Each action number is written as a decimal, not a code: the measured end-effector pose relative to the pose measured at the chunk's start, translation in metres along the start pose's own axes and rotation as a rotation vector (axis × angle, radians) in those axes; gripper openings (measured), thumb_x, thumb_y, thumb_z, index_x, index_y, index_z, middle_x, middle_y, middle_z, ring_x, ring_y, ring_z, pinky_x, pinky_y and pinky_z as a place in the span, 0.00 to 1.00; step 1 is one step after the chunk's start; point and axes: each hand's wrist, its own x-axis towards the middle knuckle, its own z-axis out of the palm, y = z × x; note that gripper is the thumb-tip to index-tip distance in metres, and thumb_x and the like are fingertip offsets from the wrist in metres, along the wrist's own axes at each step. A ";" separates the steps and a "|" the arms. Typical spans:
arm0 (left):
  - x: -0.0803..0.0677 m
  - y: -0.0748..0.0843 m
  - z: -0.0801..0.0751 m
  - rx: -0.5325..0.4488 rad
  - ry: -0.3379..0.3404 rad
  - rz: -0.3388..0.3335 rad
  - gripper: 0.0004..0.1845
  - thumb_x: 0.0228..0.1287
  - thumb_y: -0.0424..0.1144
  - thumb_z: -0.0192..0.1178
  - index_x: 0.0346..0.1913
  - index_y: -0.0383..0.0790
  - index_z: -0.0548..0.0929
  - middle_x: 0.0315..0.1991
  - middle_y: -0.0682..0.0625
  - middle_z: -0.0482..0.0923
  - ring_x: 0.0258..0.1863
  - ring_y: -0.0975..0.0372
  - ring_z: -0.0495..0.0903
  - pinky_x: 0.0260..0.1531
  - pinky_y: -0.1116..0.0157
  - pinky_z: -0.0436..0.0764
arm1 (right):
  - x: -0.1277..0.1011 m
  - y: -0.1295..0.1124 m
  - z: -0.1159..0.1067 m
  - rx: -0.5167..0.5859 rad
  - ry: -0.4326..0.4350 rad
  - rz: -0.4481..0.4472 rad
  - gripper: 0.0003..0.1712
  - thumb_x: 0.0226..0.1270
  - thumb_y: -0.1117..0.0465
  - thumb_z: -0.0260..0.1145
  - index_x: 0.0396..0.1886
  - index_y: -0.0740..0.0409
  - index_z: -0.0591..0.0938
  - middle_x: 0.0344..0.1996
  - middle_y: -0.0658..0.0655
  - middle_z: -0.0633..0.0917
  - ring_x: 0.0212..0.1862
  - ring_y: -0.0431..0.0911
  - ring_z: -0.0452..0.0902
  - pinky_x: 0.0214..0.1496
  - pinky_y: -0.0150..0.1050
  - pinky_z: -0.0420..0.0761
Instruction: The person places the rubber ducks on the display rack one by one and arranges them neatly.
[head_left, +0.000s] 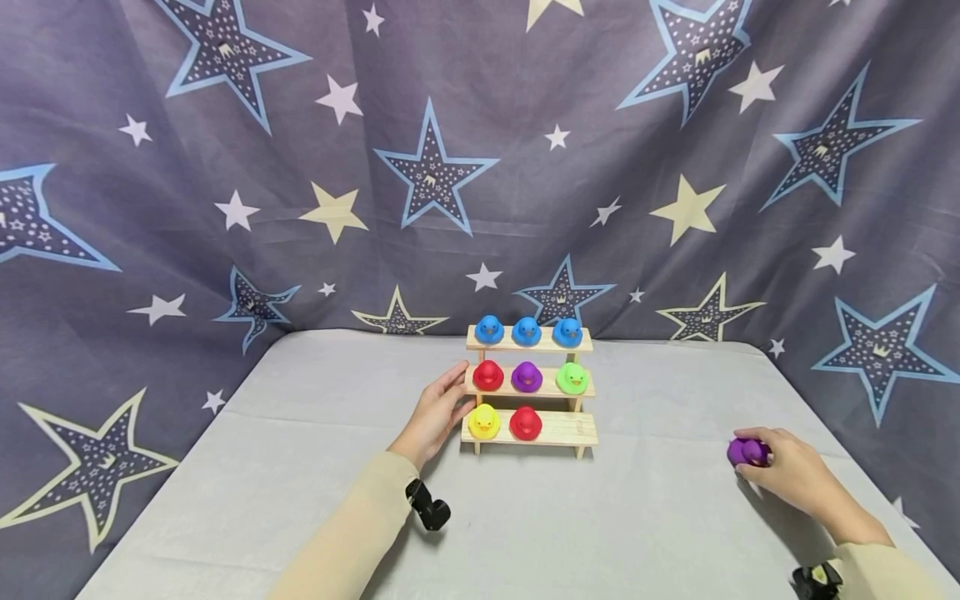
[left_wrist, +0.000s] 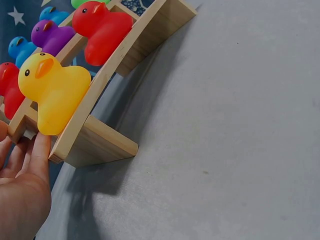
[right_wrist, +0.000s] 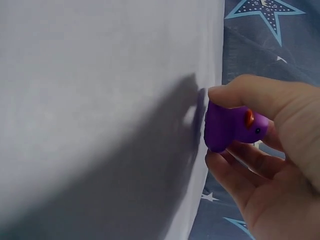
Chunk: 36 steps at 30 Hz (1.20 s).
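Purple duck (head_left: 747, 451) pinched in right hand (head_left: 787, 473) above counter (head_left: 300, 467) | left hand (head_left: 438, 412) open, fingers flat against wooden rack (head_left: 555, 429) | yellow duck (head_left: 484, 421) just beside its fingertips

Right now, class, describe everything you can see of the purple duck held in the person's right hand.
The purple duck is a small toy of smooth, rubbery-looking material, with an orange beak and a dark eye. The right hand grips it, thumb over the top and fingers curled beneath, at the right side of the grey table, well away from the wooden shelf. In the wrist view it lies sideways, beak pointing right. Whether it touches the table cannot be told.
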 end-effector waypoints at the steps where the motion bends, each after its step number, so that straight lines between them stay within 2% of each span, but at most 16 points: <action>1: 0.000 0.000 0.000 0.001 0.000 0.000 0.29 0.77 0.28 0.43 0.78 0.37 0.57 0.77 0.38 0.53 0.73 0.48 0.61 0.67 0.60 0.73 | 0.000 -0.001 -0.001 0.001 0.009 -0.005 0.28 0.46 0.63 0.79 0.49 0.68 0.83 0.42 0.75 0.82 0.45 0.72 0.79 0.44 0.67 0.80; 7: 0.000 0.001 0.001 0.002 0.005 0.002 0.29 0.77 0.28 0.44 0.78 0.37 0.57 0.77 0.40 0.54 0.73 0.49 0.62 0.67 0.60 0.73 | 0.001 -0.005 -0.004 0.001 0.060 -0.046 0.28 0.44 0.63 0.80 0.48 0.68 0.84 0.42 0.74 0.83 0.46 0.72 0.79 0.44 0.68 0.79; 14: 0.000 0.000 0.000 0.001 -0.001 0.007 0.29 0.77 0.28 0.44 0.78 0.37 0.57 0.77 0.39 0.53 0.73 0.48 0.61 0.68 0.59 0.72 | 0.005 -0.017 -0.006 0.004 0.069 -0.068 0.29 0.45 0.62 0.81 0.49 0.67 0.84 0.43 0.74 0.83 0.46 0.72 0.78 0.45 0.68 0.79; 26: -0.001 0.001 0.001 0.002 0.008 -0.001 0.28 0.78 0.28 0.43 0.78 0.37 0.58 0.77 0.40 0.54 0.73 0.49 0.62 0.67 0.60 0.73 | 0.016 -0.044 0.004 0.018 0.121 -0.157 0.28 0.43 0.63 0.83 0.48 0.65 0.85 0.40 0.66 0.85 0.38 0.58 0.82 0.36 0.49 0.86; 36: -0.001 0.000 0.000 -0.006 -0.005 0.010 0.28 0.78 0.28 0.43 0.78 0.36 0.57 0.77 0.38 0.53 0.73 0.48 0.61 0.66 0.61 0.74 | 0.031 -0.072 0.015 0.080 0.104 -0.217 0.28 0.46 0.62 0.82 0.49 0.64 0.85 0.41 0.63 0.85 0.37 0.52 0.82 0.36 0.45 0.87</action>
